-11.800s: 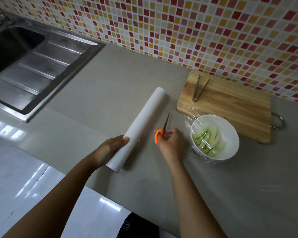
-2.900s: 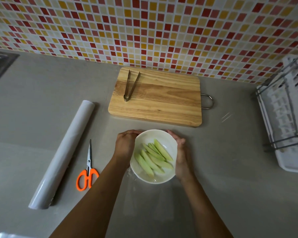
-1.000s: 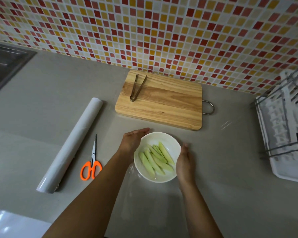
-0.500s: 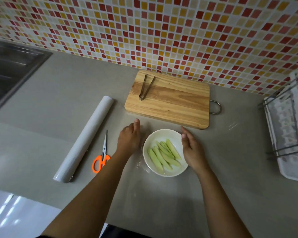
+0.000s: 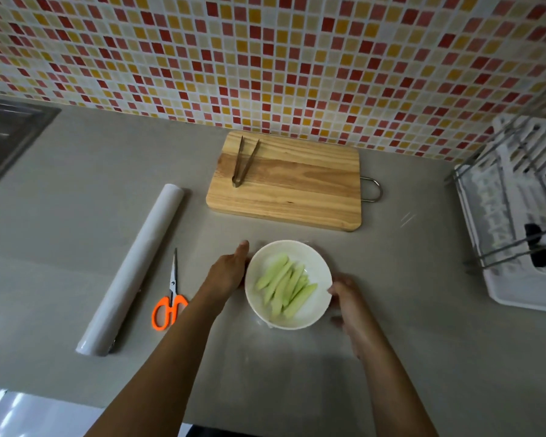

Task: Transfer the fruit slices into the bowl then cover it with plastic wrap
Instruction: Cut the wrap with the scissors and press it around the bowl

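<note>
- Head view: we look down at a white bowl (image 5: 289, 283) of pale green fruit slices (image 5: 286, 288) on the grey counter (image 5: 76, 216), near its front edge.
- Our left hand (image 5: 227, 274) lies flat with fingers extended against the bowl's left side; our right hand (image 5: 344, 298) cups the near-right rim, fingers loosely curled. Neither clearly grasps it.
- Plastic wrap over the bowl is barely visible.
- Left lie orange-handled scissors (image 5: 170, 298) and the wrap roll (image 5: 131, 269); farther back, tongs (image 5: 245, 160) rest on a wooden cutting board (image 5: 297, 184).
- Compared with half a second ago, our right hand has slid nearer along the rim, and our left is pressed closer.
</note>
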`<action>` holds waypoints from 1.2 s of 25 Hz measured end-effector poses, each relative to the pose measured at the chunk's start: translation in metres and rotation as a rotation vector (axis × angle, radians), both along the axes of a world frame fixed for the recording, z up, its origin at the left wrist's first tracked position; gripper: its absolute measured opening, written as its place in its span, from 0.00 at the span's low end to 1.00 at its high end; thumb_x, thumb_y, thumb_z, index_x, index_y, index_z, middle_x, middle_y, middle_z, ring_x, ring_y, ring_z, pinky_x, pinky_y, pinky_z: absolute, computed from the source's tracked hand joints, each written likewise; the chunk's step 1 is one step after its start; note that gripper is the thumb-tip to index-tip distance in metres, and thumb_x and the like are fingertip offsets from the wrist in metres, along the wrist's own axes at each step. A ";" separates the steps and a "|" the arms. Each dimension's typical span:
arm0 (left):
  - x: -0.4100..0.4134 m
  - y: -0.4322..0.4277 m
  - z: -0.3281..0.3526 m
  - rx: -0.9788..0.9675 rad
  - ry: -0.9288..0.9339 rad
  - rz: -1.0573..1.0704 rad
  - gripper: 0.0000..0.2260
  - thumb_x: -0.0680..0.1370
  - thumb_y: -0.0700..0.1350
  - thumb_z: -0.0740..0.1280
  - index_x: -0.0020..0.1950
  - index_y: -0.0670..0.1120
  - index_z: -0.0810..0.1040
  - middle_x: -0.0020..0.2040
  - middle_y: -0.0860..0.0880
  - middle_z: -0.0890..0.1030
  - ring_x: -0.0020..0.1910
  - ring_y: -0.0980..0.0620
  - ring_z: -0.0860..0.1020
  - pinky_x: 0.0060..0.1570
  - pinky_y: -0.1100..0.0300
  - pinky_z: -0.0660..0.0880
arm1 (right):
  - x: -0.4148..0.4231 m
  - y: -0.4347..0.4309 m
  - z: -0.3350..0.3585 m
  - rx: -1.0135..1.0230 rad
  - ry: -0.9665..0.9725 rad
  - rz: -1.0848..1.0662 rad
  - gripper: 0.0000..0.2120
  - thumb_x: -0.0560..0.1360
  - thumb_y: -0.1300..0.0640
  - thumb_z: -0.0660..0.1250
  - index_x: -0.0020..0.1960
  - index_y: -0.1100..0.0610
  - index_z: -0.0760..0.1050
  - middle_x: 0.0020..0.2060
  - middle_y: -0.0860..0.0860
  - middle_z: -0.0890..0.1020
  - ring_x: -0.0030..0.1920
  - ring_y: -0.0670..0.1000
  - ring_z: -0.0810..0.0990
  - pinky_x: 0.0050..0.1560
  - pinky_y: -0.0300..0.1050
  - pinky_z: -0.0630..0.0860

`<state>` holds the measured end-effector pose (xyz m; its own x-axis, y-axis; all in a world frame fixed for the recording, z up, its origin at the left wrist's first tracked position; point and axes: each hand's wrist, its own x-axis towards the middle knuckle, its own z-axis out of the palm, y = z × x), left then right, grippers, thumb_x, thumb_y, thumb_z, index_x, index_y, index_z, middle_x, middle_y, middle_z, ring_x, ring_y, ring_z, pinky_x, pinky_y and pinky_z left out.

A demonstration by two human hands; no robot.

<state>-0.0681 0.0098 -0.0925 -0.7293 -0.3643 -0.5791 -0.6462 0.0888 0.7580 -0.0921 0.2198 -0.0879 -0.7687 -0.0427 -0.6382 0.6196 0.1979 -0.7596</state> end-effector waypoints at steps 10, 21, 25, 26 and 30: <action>-0.022 0.006 0.003 0.390 0.134 -0.007 0.17 0.77 0.52 0.66 0.51 0.39 0.83 0.49 0.37 0.84 0.49 0.40 0.82 0.49 0.48 0.79 | -0.048 -0.001 -0.006 -0.287 0.149 0.367 0.20 0.63 0.36 0.68 0.54 0.39 0.79 0.53 0.40 0.82 0.57 0.45 0.80 0.60 0.47 0.74; -0.030 0.006 0.003 0.481 0.134 0.004 0.11 0.76 0.47 0.67 0.49 0.41 0.84 0.46 0.42 0.85 0.44 0.45 0.84 0.39 0.57 0.80 | -0.053 -0.002 -0.017 -0.361 0.173 0.330 0.22 0.64 0.39 0.70 0.56 0.46 0.80 0.56 0.47 0.83 0.59 0.50 0.79 0.67 0.56 0.69; -0.036 0.011 0.001 0.544 0.137 0.221 0.12 0.76 0.45 0.66 0.48 0.37 0.82 0.40 0.42 0.83 0.38 0.45 0.80 0.38 0.57 0.78 | -0.055 -0.010 -0.011 -0.366 0.205 0.311 0.22 0.64 0.41 0.69 0.56 0.46 0.79 0.57 0.47 0.82 0.61 0.49 0.78 0.69 0.55 0.68; -0.036 0.012 0.001 0.537 0.155 0.236 0.12 0.77 0.46 0.64 0.46 0.39 0.82 0.39 0.43 0.83 0.38 0.46 0.81 0.36 0.58 0.79 | -0.054 -0.011 -0.011 -0.365 0.212 0.302 0.22 0.64 0.41 0.69 0.57 0.45 0.79 0.58 0.46 0.82 0.62 0.48 0.78 0.69 0.54 0.67; -0.029 0.009 -0.002 0.440 0.116 0.074 0.20 0.78 0.57 0.61 0.51 0.42 0.84 0.47 0.42 0.85 0.47 0.43 0.84 0.49 0.51 0.79 | -0.049 -0.007 -0.014 -0.354 0.217 0.334 0.22 0.65 0.39 0.68 0.59 0.39 0.76 0.59 0.42 0.80 0.63 0.46 0.76 0.67 0.50 0.69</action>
<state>-0.0972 0.0188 -0.0944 -0.7798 -0.1557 -0.6064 -0.5472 -0.3009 0.7810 -0.1406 0.2132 -0.1016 -0.7894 -0.4912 -0.3682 0.3878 0.0659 -0.9194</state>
